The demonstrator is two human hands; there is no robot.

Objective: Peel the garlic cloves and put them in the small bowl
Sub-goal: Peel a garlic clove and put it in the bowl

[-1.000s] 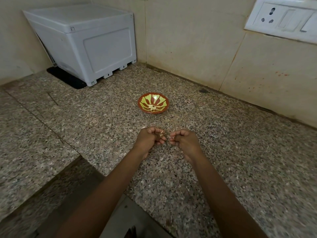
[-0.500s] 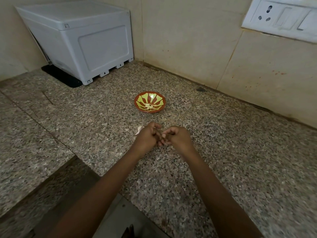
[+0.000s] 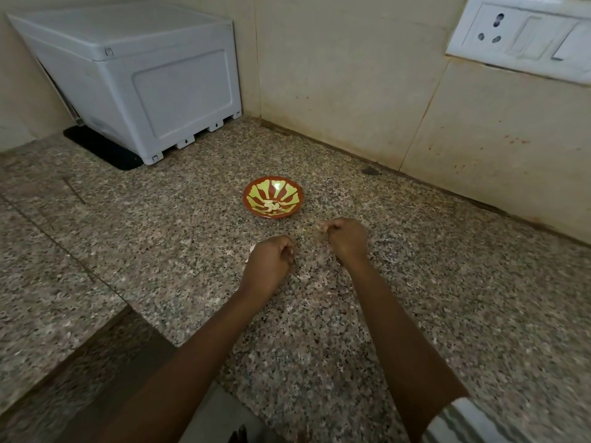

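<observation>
Two curled hands are working just short of the small bowl, peeled cloves lying inside: right hand pinching a pale garlic piece, left hand hiding its contents; releasing directly over the bowl seems best.

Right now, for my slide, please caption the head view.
Left hand and right hand, both curled, over a granite counter near the small bowl holding peeled cloves.

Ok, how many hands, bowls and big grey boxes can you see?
Hands: 2, the left hand and the right hand
Bowls: 1, the small bowl
Boxes: 1, the grey box
Total: 4
</observation>
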